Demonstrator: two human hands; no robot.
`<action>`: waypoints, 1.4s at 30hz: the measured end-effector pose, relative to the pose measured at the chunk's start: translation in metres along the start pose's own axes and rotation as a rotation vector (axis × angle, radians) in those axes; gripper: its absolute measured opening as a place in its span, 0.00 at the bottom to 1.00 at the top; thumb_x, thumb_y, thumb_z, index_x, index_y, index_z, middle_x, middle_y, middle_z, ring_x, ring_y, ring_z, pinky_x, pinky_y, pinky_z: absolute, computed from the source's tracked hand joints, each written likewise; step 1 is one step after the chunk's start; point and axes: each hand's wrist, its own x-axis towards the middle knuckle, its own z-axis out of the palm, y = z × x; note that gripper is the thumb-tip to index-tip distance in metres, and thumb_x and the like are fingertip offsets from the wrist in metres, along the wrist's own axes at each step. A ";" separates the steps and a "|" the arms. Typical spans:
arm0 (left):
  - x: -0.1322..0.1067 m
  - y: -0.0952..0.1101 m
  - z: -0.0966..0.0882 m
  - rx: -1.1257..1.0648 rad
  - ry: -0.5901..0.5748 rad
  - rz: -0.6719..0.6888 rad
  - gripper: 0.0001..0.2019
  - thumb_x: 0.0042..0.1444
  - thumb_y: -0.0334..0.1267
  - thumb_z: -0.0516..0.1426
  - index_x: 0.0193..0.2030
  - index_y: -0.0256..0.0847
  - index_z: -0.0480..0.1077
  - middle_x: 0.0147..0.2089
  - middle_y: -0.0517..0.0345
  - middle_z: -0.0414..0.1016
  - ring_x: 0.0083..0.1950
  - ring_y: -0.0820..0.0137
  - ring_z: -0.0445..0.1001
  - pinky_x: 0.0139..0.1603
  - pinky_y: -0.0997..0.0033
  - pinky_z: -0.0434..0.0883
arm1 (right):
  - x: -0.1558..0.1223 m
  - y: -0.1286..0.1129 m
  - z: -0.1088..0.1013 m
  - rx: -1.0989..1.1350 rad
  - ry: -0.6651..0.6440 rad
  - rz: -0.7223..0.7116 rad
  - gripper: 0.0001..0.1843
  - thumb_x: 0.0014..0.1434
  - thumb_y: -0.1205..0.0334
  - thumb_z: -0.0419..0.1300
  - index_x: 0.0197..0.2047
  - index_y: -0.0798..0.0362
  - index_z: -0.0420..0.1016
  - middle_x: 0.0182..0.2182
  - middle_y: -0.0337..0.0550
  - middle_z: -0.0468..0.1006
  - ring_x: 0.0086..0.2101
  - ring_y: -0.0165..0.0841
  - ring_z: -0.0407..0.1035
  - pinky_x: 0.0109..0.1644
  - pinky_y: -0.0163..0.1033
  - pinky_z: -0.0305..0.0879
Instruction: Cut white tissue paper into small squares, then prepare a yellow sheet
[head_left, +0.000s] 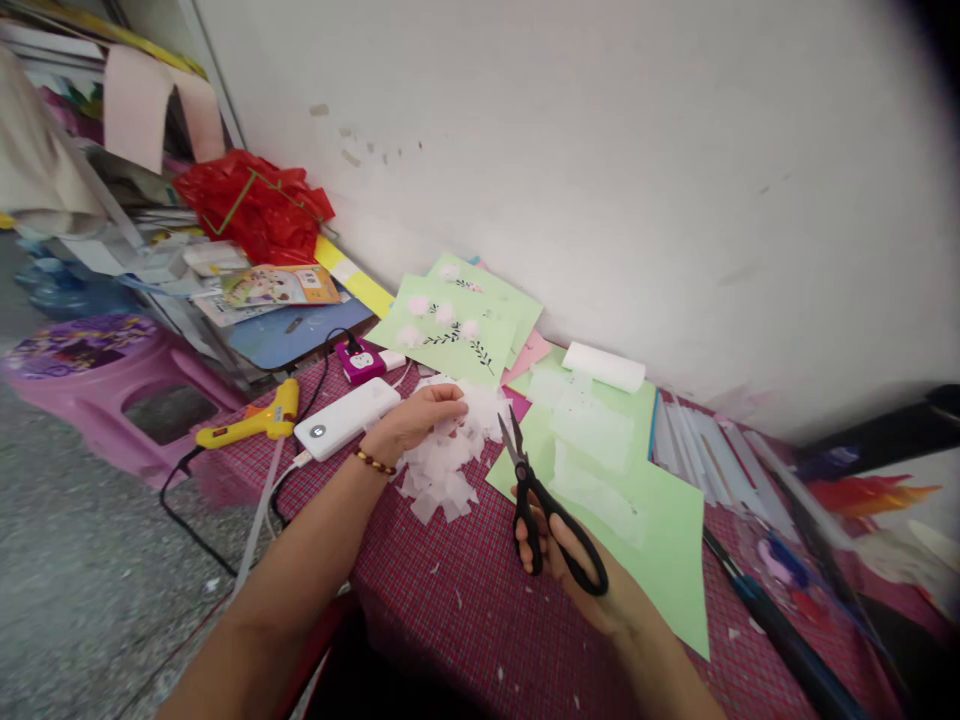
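Left hand [420,418]: fingertips together at the white paper [439,485], heaped on the table [420,610], apparently for easy reach; a pinched piece cannot be confirmed. Right hand [559,560]: fingers clamped around the scissors' [522,467] handles, presumably for control; blades parted, pointing away.

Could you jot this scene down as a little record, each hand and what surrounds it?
Left hand: fingertips together over pale tissue-paper pieces; grip unclear
Right hand: holding black-handled scissors, blades slightly apart
Beyond left hand: green sheet with pale flowers and dark leafy sprigs
Left side: yellow glue gun, white power bank
Surface: red checked tablecloth
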 end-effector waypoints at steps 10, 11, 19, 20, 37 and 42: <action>-0.003 -0.004 0.014 0.120 -0.116 -0.031 0.10 0.48 0.38 0.62 0.26 0.37 0.66 0.23 0.65 0.64 0.23 0.80 0.59 0.26 0.75 0.57 | 0.006 -0.002 0.008 -0.185 0.014 0.026 0.28 0.53 0.40 0.65 0.48 0.52 0.69 0.32 0.40 0.72 0.28 0.29 0.65 0.32 0.36 0.60; -0.003 -0.004 0.016 0.128 -0.121 -0.033 0.10 0.48 0.39 0.62 0.26 0.38 0.65 0.23 0.65 0.63 0.23 0.80 0.59 0.26 0.75 0.56 | 0.007 -0.003 0.009 -0.199 0.025 0.023 0.29 0.53 0.40 0.66 0.48 0.52 0.69 0.31 0.40 0.71 0.27 0.28 0.64 0.31 0.36 0.60; -0.005 -0.004 0.018 0.151 -0.158 -0.020 0.11 0.50 0.41 0.61 0.25 0.38 0.64 0.22 0.65 0.63 0.23 0.79 0.60 0.27 0.75 0.59 | 0.009 -0.006 0.015 -0.240 0.086 0.007 0.29 0.54 0.41 0.64 0.50 0.54 0.70 0.26 0.36 0.70 0.18 0.24 0.58 0.22 0.33 0.53; -0.005 -0.002 0.016 0.165 -0.177 -0.023 0.11 0.51 0.41 0.61 0.26 0.38 0.65 0.23 0.65 0.63 0.23 0.78 0.61 0.28 0.74 0.60 | 0.009 -0.006 0.015 -0.243 0.097 0.011 0.29 0.54 0.41 0.64 0.49 0.54 0.70 0.26 0.35 0.70 0.18 0.24 0.57 0.21 0.33 0.52; -0.005 0.003 0.010 0.144 0.002 -0.059 0.09 0.47 0.40 0.61 0.24 0.37 0.68 0.23 0.64 0.64 0.24 0.79 0.61 0.26 0.77 0.63 | 0.002 -0.004 0.011 -0.297 -0.055 -0.017 0.24 0.58 0.40 0.60 0.46 0.51 0.71 0.33 0.43 0.72 0.29 0.32 0.65 0.33 0.39 0.61; -0.005 0.001 0.018 0.273 -0.095 -0.054 0.10 0.47 0.40 0.58 0.21 0.37 0.67 0.20 0.65 0.60 0.22 0.79 0.59 0.25 0.77 0.61 | 0.007 -0.002 0.013 -0.308 -0.001 -0.008 0.24 0.56 0.40 0.62 0.44 0.51 0.71 0.30 0.40 0.70 0.25 0.30 0.64 0.29 0.37 0.59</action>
